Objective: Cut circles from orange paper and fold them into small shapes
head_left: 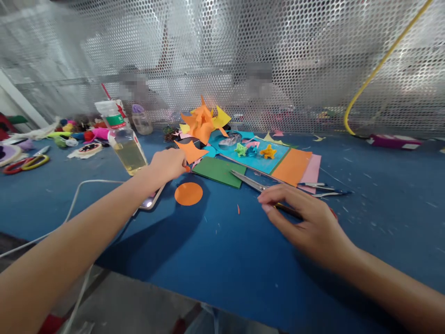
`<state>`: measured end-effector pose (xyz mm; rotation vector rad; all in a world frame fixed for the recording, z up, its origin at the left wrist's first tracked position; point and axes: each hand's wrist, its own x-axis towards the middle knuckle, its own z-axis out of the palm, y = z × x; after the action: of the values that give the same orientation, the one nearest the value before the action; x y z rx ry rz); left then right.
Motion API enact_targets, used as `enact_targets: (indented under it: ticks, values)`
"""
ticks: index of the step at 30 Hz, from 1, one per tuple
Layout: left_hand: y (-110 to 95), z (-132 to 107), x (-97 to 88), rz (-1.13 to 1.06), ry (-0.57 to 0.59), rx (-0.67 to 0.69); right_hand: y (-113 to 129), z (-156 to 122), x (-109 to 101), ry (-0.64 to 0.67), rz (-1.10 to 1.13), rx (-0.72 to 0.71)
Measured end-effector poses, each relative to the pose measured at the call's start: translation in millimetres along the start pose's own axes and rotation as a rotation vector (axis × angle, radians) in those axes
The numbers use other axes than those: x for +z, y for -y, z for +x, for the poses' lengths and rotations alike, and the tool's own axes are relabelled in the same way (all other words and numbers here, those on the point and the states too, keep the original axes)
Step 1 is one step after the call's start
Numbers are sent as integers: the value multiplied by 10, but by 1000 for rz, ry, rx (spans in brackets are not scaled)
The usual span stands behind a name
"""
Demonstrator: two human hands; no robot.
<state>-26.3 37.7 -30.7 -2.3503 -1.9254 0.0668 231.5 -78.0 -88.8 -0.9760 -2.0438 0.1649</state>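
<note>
My left hand (168, 164) reaches across to the paper pile, its fingers closed together. At its fingertips is a piece of orange paper (191, 151) with pointed edges; how the fingers grip it is partly hidden. Just below lies a flat orange paper circle (188, 193) on the blue table. My right hand (306, 215) curls over a pair of scissors (252, 182), thumb and forefinger around the dark handle. The blades point left over the edge of a green paper sheet (220, 170). Part of the handle is hidden under the hand.
Crumpled orange scraps (203, 121) rise at the back. Small paper stars (267, 151) lie on blue paper. A bottle (127, 146) stands beside my left forearm, near a phone (150, 202) with a white cable (78, 189). More scissors (28, 163) lie far left. A perforated metal screen (215, 51) closes the back.
</note>
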Motion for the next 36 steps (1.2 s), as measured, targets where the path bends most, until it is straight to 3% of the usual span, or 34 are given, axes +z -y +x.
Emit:
enact_targets:
  ticks: [5, 10, 17, 23, 29, 36]
  values:
    - [-38, -67, 112, -39, 61, 63, -21, 19, 6, -16, -9, 39]
    - [-76, -194, 99, -126, 257, 203, -83, 24, 17, -41, -20, 125]
    - [87, -142, 37, -156, 386, 217, -147, 26, 48, -53, 9, 214]
    - [189, -162, -21, -243, 363, 249, -172, 31, 36, -121, 2, 249]
    - [41, -245, -153, -382, 278, 308, -176, 28, 59, -135, -8, 236]
    - [-117, -244, 4, -536, 168, 325, -168, 16, 79, -35, -39, 178]
